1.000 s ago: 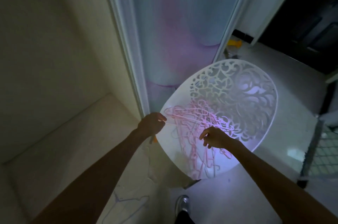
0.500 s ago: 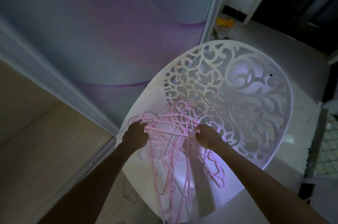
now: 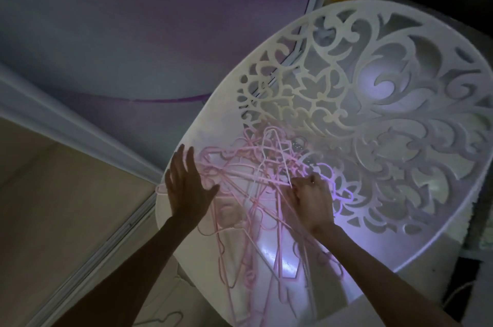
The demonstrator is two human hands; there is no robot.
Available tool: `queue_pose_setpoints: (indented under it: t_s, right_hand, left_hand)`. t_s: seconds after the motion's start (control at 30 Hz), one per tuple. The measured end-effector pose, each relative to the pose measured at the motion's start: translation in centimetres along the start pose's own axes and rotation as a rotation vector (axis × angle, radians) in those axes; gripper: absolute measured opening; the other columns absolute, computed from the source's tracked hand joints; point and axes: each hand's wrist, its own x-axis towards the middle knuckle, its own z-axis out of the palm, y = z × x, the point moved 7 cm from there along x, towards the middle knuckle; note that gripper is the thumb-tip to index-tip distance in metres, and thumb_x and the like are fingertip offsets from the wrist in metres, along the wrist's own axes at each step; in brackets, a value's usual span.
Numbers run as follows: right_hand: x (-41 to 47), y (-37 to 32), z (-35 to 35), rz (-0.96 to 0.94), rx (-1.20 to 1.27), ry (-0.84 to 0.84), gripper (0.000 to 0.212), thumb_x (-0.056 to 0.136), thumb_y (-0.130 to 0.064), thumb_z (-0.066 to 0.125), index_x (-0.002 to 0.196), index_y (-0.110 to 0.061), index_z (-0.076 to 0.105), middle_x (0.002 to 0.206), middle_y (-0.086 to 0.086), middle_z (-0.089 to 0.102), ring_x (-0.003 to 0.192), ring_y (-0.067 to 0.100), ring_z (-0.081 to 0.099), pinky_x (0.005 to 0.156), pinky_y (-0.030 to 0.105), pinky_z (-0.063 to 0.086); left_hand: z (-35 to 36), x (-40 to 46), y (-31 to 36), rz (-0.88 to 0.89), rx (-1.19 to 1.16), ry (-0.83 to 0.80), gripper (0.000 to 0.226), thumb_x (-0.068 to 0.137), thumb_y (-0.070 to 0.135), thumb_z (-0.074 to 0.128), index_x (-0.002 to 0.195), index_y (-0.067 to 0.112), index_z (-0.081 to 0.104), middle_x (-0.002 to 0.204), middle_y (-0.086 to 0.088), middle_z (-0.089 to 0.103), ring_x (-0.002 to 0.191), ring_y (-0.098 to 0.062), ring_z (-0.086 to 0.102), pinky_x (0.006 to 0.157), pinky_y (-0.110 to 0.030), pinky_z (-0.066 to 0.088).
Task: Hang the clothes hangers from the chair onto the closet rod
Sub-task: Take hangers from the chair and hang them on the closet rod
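pink plastic hangers (image 3: 248, 193) lie in a tangled heap on the seat of a white chair (image 3: 373, 118) with a cut-out scrollwork back. left hand (image 3: 186, 188) is spread flat with straight fingers, resting at the left edge of the heap, touching the nearest hanger. right hand (image 3: 310, 200) is just to the right of it, with the heap between them; its fingers are curled and pinch thin hanger wires near the middle of the pile. beyond the left hand stands a sliding closet door (image 3: 120, 33) with a purple swirl. below the left forearm, another hanger (image 3: 162, 320) lies on the floor.
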Motion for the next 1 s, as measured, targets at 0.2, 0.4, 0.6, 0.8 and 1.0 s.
queue_pose_setpoints:
  t_s: [0.2, 0.4, 0.6, 0.8, 1.0]
  right_hand:
    - [0.5, 0.3, -3.4, 0.106, 0.621, -0.053, 0.029, 0.099, -0.028, 0.043, 0.07, -0.025, 0.043, 0.046, -0.006, 0.041, 0.046, 0.006, 0.042, 0.054, 0.021, 0.029]
    - [1.7, -1.5, -6.7, 0.352, 1.22, -0.179, 0.027, 0.1, -0.016, 0.039, 0.076, -0.014, 0.049, 0.04, -0.012, 0.036, 0.034, 0.0, 0.029, 0.044, 0.02, 0.025]
    - [0.7, -5.3, -8.0, 0.452, 1.511, -0.508, 0.035, 0.103, -0.031, 0.03, 0.072, -0.019, 0.043, 0.05, -0.008, 0.027, 0.034, 0.004, 0.022, 0.034, 0.014, 0.024]
    - [-1.2, -6.0, -7.9, 0.474, 1.603, -0.534, 0.036, 0.103, -0.033, 0.029, 0.069, -0.02, 0.036, 0.048, -0.01, 0.023, 0.035, 0.003, 0.02, 0.033, 0.013, 0.022]
    - [-2.1, -5.6, -6.9, 0.525, 1.575, -0.494, 0.039, 0.103, -0.035, 0.026, 0.066, -0.022, 0.031, 0.047, -0.011, 0.024, 0.037, 0.002, 0.021, 0.035, 0.013, 0.02]
  left_hand:
    - [-3.4, -0.4, -0.1, -0.223, -0.322, 0.163, 0.071, 0.079, 0.026, 0.073, 0.136, -0.001, 0.039, 0.141, -0.02, 0.039, 0.131, -0.035, 0.037, 0.108, -0.045, 0.033]
    - [-1.1, -3.4, 2.6, -0.179, -0.488, -0.388, 0.053, 0.091, 0.04, 0.052, 0.136, 0.012, 0.046, 0.143, -0.008, 0.046, 0.132, -0.022, 0.042, 0.112, -0.033, 0.03]
    - [1.0, -3.9, 6.7, -0.073, -0.382, -0.701, 0.088, 0.087, 0.047, 0.057, 0.151, 0.011, 0.009, 0.158, -0.007, 0.017, 0.146, -0.022, 0.02, 0.119, -0.033, 0.019]
    - [-0.7, -6.2, 5.4, -0.207, -0.065, -0.359, 0.058, 0.092, 0.049, 0.046, 0.136, 0.011, 0.044, 0.14, -0.007, 0.05, 0.133, -0.02, 0.044, 0.119, -0.038, 0.012]
    - [-8.0, -6.3, 4.6, -0.251, -0.326, 0.335, 0.063, 0.062, 0.023, 0.083, 0.119, 0.016, 0.058, 0.123, -0.006, 0.06, 0.122, -0.024, 0.046, 0.107, -0.036, 0.034]
